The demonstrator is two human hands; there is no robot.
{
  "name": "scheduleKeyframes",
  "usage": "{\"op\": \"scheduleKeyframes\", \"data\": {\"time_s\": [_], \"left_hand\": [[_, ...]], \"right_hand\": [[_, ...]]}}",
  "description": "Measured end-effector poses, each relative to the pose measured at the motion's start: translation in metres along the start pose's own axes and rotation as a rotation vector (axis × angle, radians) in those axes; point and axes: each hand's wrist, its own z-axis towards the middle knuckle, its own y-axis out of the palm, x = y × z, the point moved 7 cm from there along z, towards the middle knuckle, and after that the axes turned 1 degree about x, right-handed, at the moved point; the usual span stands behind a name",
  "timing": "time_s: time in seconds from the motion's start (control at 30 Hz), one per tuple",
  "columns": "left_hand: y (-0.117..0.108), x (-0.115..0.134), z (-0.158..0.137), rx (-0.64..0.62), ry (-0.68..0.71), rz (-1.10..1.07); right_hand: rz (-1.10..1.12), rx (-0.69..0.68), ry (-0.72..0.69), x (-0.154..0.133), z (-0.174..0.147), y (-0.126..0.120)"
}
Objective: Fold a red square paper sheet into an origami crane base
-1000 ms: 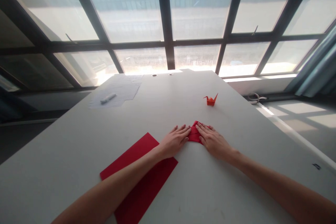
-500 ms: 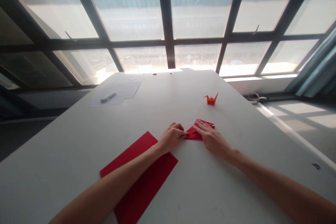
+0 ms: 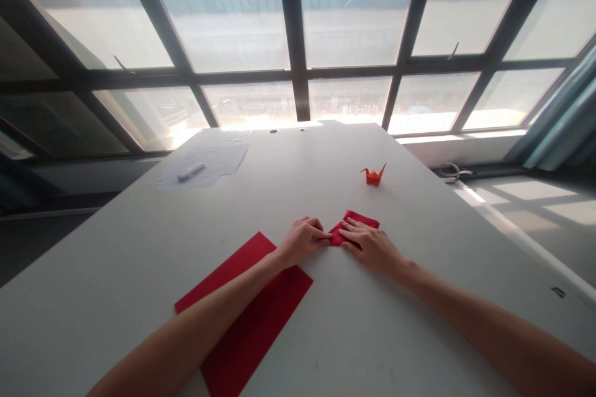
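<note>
A folded piece of red paper [image 3: 361, 218] lies on the white table in front of me. At its left corner, my left hand [image 3: 305, 240] is closed, with thumb and forefinger pinching the tip. My right hand [image 3: 371, 245] rests flat on the paper's middle and near side, fingers stretched out and pointing left. Part of the paper is hidden beneath those fingers. Under my left forearm lies a larger flat sheet of red paper [image 3: 261, 316]. Beyond my right hand stands a small orange-red paper crane [image 3: 373, 175].
White sheets [image 3: 228, 160] lie at the far left of the table [image 3: 298, 192], with a whitish tube-like object [image 3: 190, 172] on them. A small dark mark [image 3: 557, 292] is near the right edge. Large windows rise behind the table.
My right hand has slid a little to the left across the folded paper, toward the pinched corner. My left hand stays at that corner.
</note>
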Motion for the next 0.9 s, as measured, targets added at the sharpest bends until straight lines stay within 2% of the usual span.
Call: {"op": "scheduleKeyframes", "data": {"time_s": [0.37, 0.77, 0.9], "left_hand": [[-0.006, 0.009, 0.000, -0.034, 0.065, 0.024], [-0.005, 0.019, -0.005, -0.026, 0.112, 0.152], [-0.007, 0.028, -0.008, -0.072, 0.157, 0.255]], "right_hand": [[-0.074, 0.007, 0.030, -0.001, 0.001, 0.003], [-0.037, 0.036, 0.063, 0.005, -0.001, 0.007], [-0.030, 0.040, 0.047, 0.003, -0.001, 0.006]]}}
